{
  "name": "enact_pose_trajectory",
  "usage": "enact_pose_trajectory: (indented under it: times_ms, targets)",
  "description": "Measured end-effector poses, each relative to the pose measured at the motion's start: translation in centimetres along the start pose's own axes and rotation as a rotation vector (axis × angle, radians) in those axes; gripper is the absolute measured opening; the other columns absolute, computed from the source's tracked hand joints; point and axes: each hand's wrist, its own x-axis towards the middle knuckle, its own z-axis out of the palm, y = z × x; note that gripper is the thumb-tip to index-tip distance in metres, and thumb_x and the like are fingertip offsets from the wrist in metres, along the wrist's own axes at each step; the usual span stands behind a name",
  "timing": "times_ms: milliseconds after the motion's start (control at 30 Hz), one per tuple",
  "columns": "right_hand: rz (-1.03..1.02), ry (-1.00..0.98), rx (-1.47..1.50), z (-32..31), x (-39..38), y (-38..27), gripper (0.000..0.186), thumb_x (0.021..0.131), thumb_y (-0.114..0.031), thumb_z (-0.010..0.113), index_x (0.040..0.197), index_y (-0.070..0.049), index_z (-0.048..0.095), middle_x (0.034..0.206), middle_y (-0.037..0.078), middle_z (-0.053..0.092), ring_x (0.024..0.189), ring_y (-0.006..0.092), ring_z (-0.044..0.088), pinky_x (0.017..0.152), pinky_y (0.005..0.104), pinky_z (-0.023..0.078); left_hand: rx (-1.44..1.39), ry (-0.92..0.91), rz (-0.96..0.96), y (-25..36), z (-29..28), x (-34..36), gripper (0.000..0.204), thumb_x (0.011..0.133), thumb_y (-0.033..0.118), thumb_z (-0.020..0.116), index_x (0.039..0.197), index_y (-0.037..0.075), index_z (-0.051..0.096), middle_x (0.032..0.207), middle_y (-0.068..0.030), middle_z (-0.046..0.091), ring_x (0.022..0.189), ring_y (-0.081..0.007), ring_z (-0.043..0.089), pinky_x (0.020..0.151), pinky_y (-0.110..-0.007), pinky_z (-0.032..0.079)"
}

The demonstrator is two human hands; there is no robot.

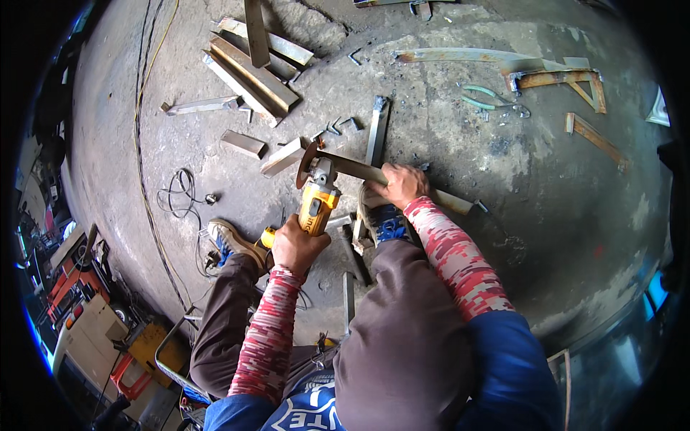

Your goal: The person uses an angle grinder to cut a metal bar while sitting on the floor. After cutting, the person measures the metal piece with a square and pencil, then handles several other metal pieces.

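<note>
My left hand [298, 246] is wrapped round the yellow body of an angle grinder [316, 205]. The grinder's thin reddish-brown disc [307, 164] stands on edge at the end of a flat-sided metal bar [352, 167]; I cannot tell whether they touch. My right hand [402, 185] grips this bar near its middle, and the bar slants down to the right past my wrist. Under that hand, my right shoe [379, 215] is close against the bar. A short metal piece [284, 156] lies just left of the disc, with small rod bits [334, 126] beyond it.
Metal channel lengths [251, 79] are piled at the far left. Green-handled pliers [489, 100] and a rusty welded bracket [560, 79] lie at the far right. Long cables [140, 144] run along the left, with a coiled cord [180, 192] nearby. A grey bar [377, 133] lies beyond my right hand.
</note>
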Motion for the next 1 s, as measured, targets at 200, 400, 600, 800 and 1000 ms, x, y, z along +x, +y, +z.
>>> enact_pose_trajectory:
  times_ms: [200, 400, 600, 800, 1000]
  targets:
    - [-0.027, 0.043, 0.036, 0.1, 0.6, 0.2, 0.049, 0.087, -0.063, 0.076, 0.090, -0.014, 0.069, 0.088, 0.012, 0.074, 0.083, 0.0386, 0.073, 0.071, 0.0526, 0.056, -0.024, 0.004, -0.082, -0.6, -0.2, -1.5, 0.054, 0.069, 0.040, 0.082, 0.103, 0.001, 0.068, 0.092, -0.0252, 0.076, 0.089, -0.0434, 0.076, 0.083, -0.051, 0.060]
    - [-0.074, 0.032, 0.092, -0.5, 1.6, 0.7, 0.057, 0.088, -0.066, 0.075, 0.088, -0.009, 0.068, 0.082, 0.018, 0.074, 0.077, 0.0421, 0.073, 0.068, 0.0534, 0.057, -0.071, 0.003, -0.149, -2.6, 0.7, -3.1, 0.055, 0.067, 0.040, 0.083, 0.102, 0.000, 0.067, 0.091, -0.0253, 0.076, 0.089, -0.0432, 0.076, 0.082, -0.051, 0.060]
    - [-0.081, 0.052, 0.067, -0.1, 1.0, 0.4, 0.063, 0.088, -0.069, 0.073, 0.081, -0.007, 0.064, 0.080, 0.018, 0.071, 0.074, 0.0418, 0.070, 0.065, 0.0525, 0.055, -0.063, -0.002, -0.131, -3.2, 1.2, -2.2, 0.055, 0.066, 0.040, 0.084, 0.102, 0.001, 0.068, 0.090, -0.0256, 0.075, 0.088, -0.0440, 0.075, 0.082, -0.051, 0.060]
    - [-0.071, 0.061, 0.058, -0.2, 0.7, 0.0, 0.055, 0.089, -0.064, 0.073, 0.088, -0.010, 0.067, 0.085, 0.017, 0.073, 0.079, 0.0415, 0.072, 0.068, 0.0531, 0.056, -0.060, 0.004, -0.074, -2.3, 0.4, -1.2, 0.055, 0.067, 0.039, 0.085, 0.102, 0.000, 0.069, 0.090, -0.0247, 0.075, 0.085, -0.0419, 0.076, 0.080, -0.049, 0.060]
    - [-0.056, 0.031, 0.031, 0.2, 0.6, 0.4, 0.050, 0.090, -0.061, 0.074, 0.091, -0.012, 0.068, 0.088, 0.016, 0.075, 0.081, 0.0421, 0.073, 0.069, 0.0542, 0.056, -0.050, 0.001, -0.044, -2.8, 0.6, -0.7, 0.056, 0.068, 0.040, 0.086, 0.103, 0.000, 0.069, 0.090, -0.0243, 0.075, 0.086, -0.0423, 0.075, 0.080, -0.049, 0.060]
